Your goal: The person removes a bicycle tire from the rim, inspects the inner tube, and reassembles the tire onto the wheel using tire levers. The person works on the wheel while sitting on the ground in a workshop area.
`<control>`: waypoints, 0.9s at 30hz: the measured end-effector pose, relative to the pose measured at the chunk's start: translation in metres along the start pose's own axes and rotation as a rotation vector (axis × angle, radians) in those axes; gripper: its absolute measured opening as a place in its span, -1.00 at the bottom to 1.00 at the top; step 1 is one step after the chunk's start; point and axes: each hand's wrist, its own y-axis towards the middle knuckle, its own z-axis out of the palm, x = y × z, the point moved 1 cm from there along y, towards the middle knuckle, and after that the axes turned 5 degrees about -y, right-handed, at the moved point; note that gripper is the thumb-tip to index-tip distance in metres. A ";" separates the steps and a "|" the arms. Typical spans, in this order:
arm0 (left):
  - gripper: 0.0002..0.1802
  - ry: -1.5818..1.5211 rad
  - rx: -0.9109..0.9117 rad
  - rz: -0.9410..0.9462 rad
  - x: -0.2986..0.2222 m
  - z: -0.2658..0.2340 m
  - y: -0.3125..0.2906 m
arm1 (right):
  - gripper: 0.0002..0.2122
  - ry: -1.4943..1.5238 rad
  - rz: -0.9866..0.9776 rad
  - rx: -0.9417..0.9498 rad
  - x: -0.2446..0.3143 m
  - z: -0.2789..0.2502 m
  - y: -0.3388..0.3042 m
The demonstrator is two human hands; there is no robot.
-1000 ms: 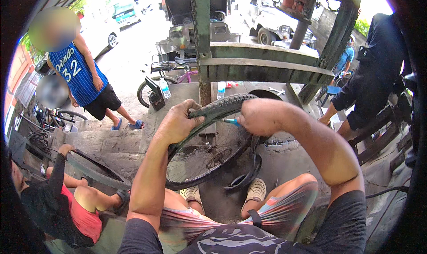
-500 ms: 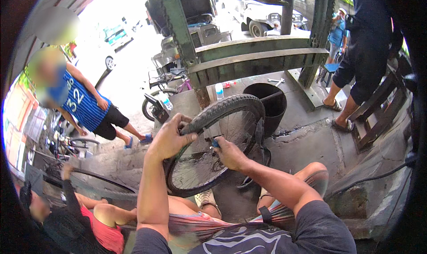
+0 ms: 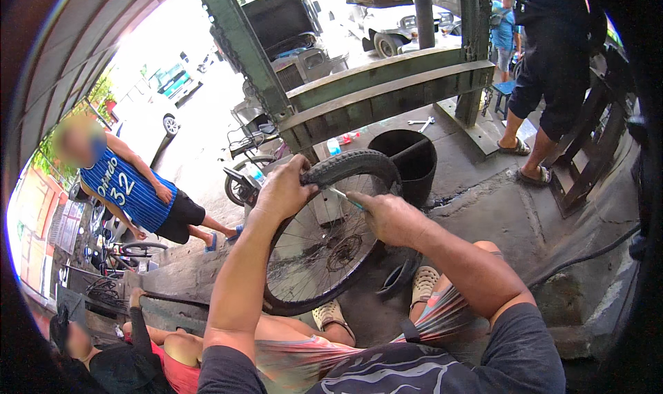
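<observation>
A bicycle wheel (image 3: 336,245) with a knobby black tire (image 3: 356,160) stands tilted between my legs. My left hand (image 3: 284,189) is closed around the tire at its upper left. In my right hand (image 3: 394,218) is a screwdriver (image 3: 338,192) with a teal handle, its thin metal shaft pointing up and left to the inner edge of the tire near my left fingers. The tip's exact contact is too small to tell. A black rubber loop, perhaps the inner tube (image 3: 399,278), hangs at the wheel's right side near my right shoe.
Just beyond the wheel stands a black bucket (image 3: 423,176), with a wrench (image 3: 422,125) on the ground behind it. A green metal frame (image 3: 387,100) crosses ahead. People stand at left and right; another sits at lower left. A black hose (image 3: 587,256) runs along the right.
My right hand has moved up and right, bringing the screwdriver from among the spokes to the tire's upper edge. My left hand has shifted slightly up and right, still on the tire.
</observation>
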 end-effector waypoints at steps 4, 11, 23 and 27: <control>-0.53 -0.066 -0.015 0.036 0.010 0.007 0.005 | -0.43 -0.072 -0.013 0.065 0.001 -0.037 0.017; -0.45 -0.164 0.102 0.022 -0.010 -0.004 0.011 | -0.32 -0.446 -0.084 0.407 -0.004 -0.068 0.072; -0.24 -0.158 0.208 0.069 0.026 0.002 0.025 | -0.38 0.430 -0.073 -0.311 -0.030 0.101 0.037; -0.22 -0.224 0.307 -0.029 0.053 -0.005 0.032 | -0.40 0.616 -0.114 -0.447 -0.019 0.161 0.069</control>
